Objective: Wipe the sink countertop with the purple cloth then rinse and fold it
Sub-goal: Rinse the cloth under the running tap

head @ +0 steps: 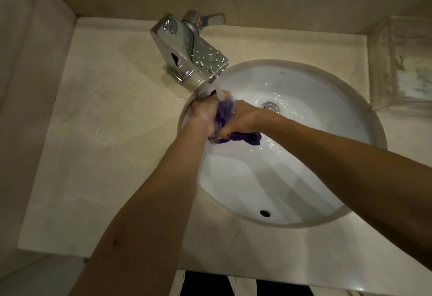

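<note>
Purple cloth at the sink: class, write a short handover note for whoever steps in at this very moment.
Left hand: closed on the purple cloth, under the running stream.
Right hand: also closed on the cloth; a loose end trails below it over the basin.
Faucet: on, water pouring onto the bunched cloth between both hands.
Countertop: wet patches near the basin suggest wiping is done; I cannot confirm it.
Left to do: finish rinsing, turn the water off, wring if needed, fold the cloth.
</note>
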### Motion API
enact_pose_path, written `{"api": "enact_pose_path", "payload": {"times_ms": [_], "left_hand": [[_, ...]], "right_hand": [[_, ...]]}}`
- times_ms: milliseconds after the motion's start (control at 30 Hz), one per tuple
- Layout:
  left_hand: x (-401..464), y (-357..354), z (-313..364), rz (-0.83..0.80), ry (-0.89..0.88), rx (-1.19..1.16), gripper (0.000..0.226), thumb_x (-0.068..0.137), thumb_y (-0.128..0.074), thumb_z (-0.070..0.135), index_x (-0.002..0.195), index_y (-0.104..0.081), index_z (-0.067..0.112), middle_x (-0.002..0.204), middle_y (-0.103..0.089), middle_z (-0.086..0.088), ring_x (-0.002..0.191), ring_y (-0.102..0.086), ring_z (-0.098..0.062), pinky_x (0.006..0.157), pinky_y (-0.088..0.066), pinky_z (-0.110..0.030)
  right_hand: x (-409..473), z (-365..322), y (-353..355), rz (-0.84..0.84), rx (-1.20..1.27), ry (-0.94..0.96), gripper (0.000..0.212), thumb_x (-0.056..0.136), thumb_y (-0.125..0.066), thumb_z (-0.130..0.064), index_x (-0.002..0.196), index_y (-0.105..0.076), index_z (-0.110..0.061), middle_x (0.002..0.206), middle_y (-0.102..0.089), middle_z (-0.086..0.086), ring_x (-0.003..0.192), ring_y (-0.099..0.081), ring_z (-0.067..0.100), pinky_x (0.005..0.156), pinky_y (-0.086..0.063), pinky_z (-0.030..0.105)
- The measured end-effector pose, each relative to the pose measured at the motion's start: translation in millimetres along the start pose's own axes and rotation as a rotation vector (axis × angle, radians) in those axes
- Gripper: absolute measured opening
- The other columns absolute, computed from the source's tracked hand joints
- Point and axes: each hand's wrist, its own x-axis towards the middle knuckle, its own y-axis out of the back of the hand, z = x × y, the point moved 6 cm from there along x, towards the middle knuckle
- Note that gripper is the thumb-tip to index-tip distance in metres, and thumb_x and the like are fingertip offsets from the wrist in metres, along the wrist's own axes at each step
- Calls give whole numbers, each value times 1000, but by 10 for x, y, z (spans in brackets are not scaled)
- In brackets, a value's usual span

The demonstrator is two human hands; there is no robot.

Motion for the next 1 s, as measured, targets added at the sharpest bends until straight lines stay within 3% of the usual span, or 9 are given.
{"api": "enact_pose_path", "payload": {"times_ms": [100, 200, 333, 433, 533, 700, 767, 900, 1000], "left_hand": [[21, -33, 55, 54, -104, 69, 29, 77, -85, 23, 96, -73, 5, 79, -74, -7, 64, -70, -19, 55, -61, -28], [21, -56, 130, -55, -149, 181, 66, 69, -83, 59, 113, -69, 12, 103, -74, -10, 91, -73, -26, 86, -60, -42], [-45, -13, -5, -176, -72, 109, 53, 90, -64, 55, 116, -70, 11, 108, -74, -21, 95, -74, -36, 82, -60, -53], [-98, 31, -317, -243, 54, 171, 62, 82, -58, 77, 122, -67, 30, 113, -75, -6, 103, -73, -26, 91, -57, -54], [-128, -21, -462, -291, 122, -122, 58, 83, -52, 78, 110, -74, 31, 115, -75, -5, 112, -69, -28, 95, -49, -64], [-70, -94, -465, -196, 38, -218, 60, 96, -36, 69, 124, -67, 26, 116, -74, -7, 112, -68, -30, 91, -55, -55], [-35, -100, -387, -157, -12, -224, 61, 96, -36, 70, 127, -66, 26, 117, -74, -5, 109, -69, -30, 87, -57, -54], [-10, -140, -236, -141, -6, -209, 57, 94, -39, 70, 104, -71, 23, 108, -74, -6, 97, -68, -26, 95, -49, -44], [-84, -255, -292, -146, -7, -150, 49, 86, -56, 66, 100, -73, 22, 104, -73, -3, 101, -69, -21, 88, -53, -35]], "right_hand": [[4, 83, -51, 18, 159, 59, 39, 64, -94, -22, 96, -70, -16, 91, -75, 3, 88, -72, 22, 78, -60, 34], [-115, 150, -36, -53, 497, 114, 35, 81, -85, -32, 108, -68, -19, 97, -77, 8, 78, -72, 20, 62, -56, 29], [-115, 356, 30, 69, 633, 6, 38, 89, -71, -52, 108, -70, -19, 99, -77, 11, 69, -72, 22, 70, -60, 40], [-114, 438, 51, 123, 748, -64, 37, 96, -59, -51, 113, -68, -20, 106, -78, 9, 89, -76, 25, 86, -61, 43], [-133, 430, 19, 121, 876, -136, 42, 99, -47, -49, 116, -68, -17, 111, -76, 9, 104, -72, 27, 96, -57, 42], [-196, 320, 87, 359, 714, -18, 23, 101, -44, -29, 100, -60, -13, 95, -67, 7, 87, -63, 22, 74, -50, 34], [-215, 234, 94, 453, 691, 87, 15, 97, -45, -20, 97, -60, -22, 87, -65, 11, 79, -61, 28, 68, -49, 37], [-177, 94, -176, 403, 736, 143, 40, 82, -49, -31, 105, -56, -63, 92, -69, 11, 78, -66, 35, 67, -54, 43], [-50, 130, -146, 351, 903, -23, 30, 94, -52, -46, 99, -66, -21, 75, -68, 4, 74, -66, 26, 66, -54, 33]]}}
